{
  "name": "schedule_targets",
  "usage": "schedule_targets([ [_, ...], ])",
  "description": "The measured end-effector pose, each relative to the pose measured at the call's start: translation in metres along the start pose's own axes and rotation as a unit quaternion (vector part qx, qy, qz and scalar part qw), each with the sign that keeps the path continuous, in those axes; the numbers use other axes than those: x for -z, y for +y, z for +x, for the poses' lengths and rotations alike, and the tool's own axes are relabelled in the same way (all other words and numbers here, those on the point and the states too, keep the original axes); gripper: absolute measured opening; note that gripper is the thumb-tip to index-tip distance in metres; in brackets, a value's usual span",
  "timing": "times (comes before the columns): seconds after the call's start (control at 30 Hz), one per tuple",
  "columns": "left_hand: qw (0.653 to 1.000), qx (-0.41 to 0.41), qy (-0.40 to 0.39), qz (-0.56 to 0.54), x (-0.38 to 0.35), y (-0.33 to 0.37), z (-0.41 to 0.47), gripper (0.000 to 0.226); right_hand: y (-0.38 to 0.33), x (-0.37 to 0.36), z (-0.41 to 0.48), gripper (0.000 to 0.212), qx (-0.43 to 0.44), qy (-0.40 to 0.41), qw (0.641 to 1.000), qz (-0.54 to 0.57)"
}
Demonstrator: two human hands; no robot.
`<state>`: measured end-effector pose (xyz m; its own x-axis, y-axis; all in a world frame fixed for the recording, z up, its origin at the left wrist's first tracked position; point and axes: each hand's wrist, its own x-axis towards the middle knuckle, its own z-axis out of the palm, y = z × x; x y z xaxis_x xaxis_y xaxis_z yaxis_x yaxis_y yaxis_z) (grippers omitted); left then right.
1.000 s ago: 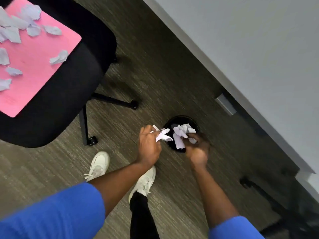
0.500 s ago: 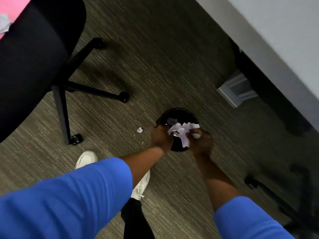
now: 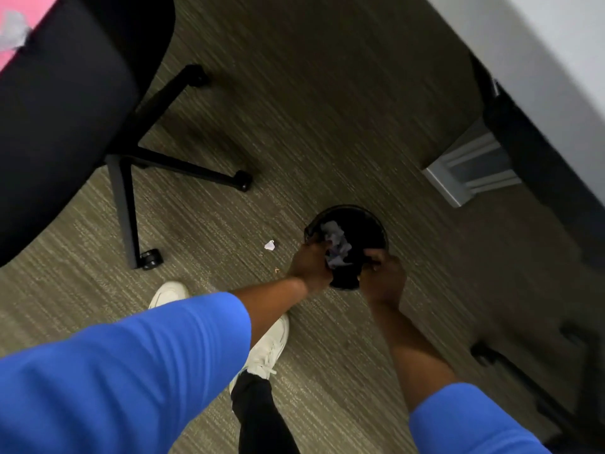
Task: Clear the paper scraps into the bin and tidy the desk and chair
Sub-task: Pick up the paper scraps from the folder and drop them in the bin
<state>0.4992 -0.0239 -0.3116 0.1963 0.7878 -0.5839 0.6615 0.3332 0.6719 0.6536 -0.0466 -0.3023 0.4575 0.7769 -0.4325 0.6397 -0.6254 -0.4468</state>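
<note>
A small round black bin [image 3: 366, 215] stands on the carpet. Both my hands are at its mouth. My left hand [image 3: 310, 264] is curled at the near left rim, against a bunch of white paper scraps [image 3: 337, 247] that sits low inside the bin. My right hand [image 3: 383, 277] is at the near right rim with bent fingers, and blur hides whether it holds anything. One small scrap [image 3: 269, 245] lies on the floor left of the bin. On the black chair [image 3: 65, 119] at upper left lies a pink sheet [image 3: 8, 59] with another scrap [image 3: 13, 32].
The chair's black legs and castors [image 3: 151, 259] spread over the carpet left of the bin. The white desk [image 3: 540, 44] runs along the upper right, with a grey foot [image 3: 471, 173] under it. Another chair base [image 3: 510, 365] shows at lower right. My white shoes [image 3: 266, 347] stand near the bin.
Both hands have dropped from above the bin down to its mouth, and the scraps have gone lower into it. One scrap has fallen to the floor. The view has swung right.
</note>
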Motion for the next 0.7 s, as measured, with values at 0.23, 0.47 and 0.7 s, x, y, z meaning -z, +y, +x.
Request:
schedule_targets([
  [0.23,0.997,0.074,0.019,-0.033,0.044,-0.014,-0.049,0.021,-0.042,-0.001,-0.047,0.030,0.027,-0.016,0.999,0.010],
  [0.47,0.986,0.086,0.130,-0.063,0.146,-0.024,-0.099,0.012,-0.155,-0.008,-0.086,0.032,0.097,-0.063,0.993,0.018],
  [0.7,0.962,0.045,0.255,-0.092,0.272,-0.042,-0.137,0.007,-0.295,-0.009,-0.116,0.035,0.214,-0.094,0.972,0.028],
])
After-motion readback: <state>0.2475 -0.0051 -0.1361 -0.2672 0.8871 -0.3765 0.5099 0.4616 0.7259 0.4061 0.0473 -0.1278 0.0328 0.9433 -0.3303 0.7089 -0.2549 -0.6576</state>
